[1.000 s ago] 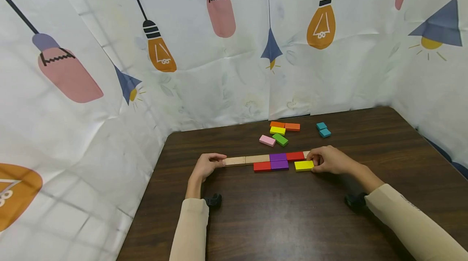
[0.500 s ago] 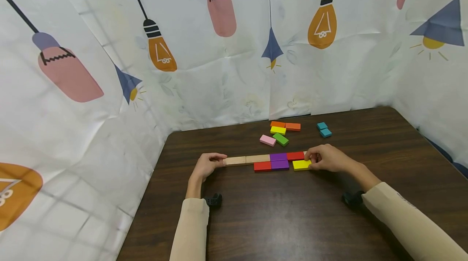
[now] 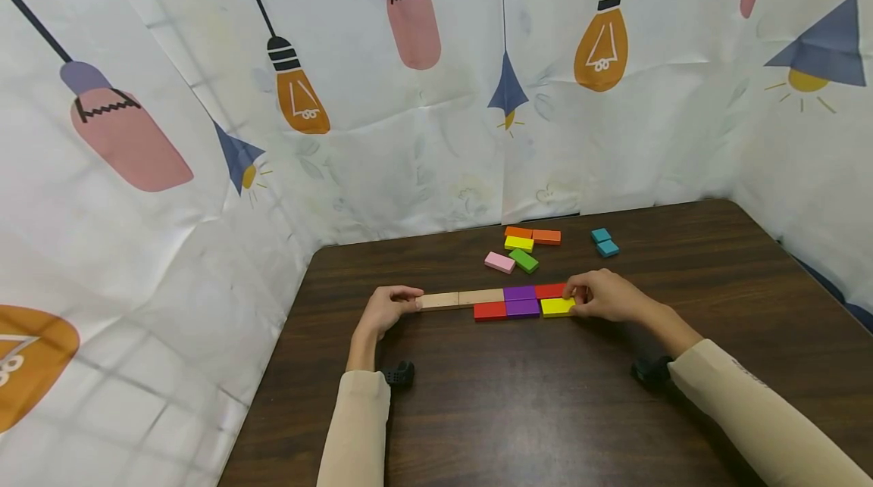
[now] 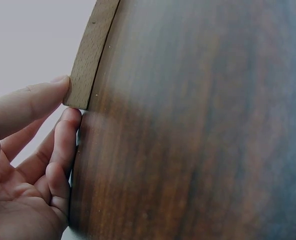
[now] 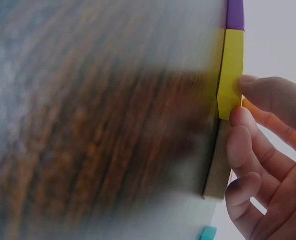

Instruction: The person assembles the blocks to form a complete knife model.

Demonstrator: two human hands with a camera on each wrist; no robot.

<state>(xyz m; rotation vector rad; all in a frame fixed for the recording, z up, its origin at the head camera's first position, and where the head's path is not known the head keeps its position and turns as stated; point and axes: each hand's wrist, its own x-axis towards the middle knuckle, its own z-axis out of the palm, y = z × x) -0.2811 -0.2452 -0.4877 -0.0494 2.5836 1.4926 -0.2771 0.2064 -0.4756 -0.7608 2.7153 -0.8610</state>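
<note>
My left hand point(image 3: 384, 309) holds the left end of a plain wooden block point(image 3: 439, 301); in the left wrist view the thumb touches its corner and the fingers curl at its end. A second plain block point(image 3: 480, 296), a purple block point(image 3: 519, 293) and a red block point(image 3: 549, 290) continue that row. In front of it lie another red block point(image 3: 489, 311) and another purple block point(image 3: 522, 308). My right hand point(image 3: 609, 296) pinches a yellow block point(image 3: 556, 308) by its right end, close against the front purple block. The right wrist view shows another plain block point(image 5: 218, 162) behind the fingers.
Farther back on the dark wooden table point(image 3: 518, 396) lie a pink block point(image 3: 500, 262), a green block point(image 3: 524, 260), a second yellow block point(image 3: 519, 244) and two orange blocks point(image 3: 546, 237). Two blue blocks point(image 3: 607, 248) sit at the back right. A patterned curtain point(image 3: 436, 131) borders the table.
My right hand has slid the yellow block leftward along the row, closing the gap to the front purple block. The left hand has stayed in place.
</note>
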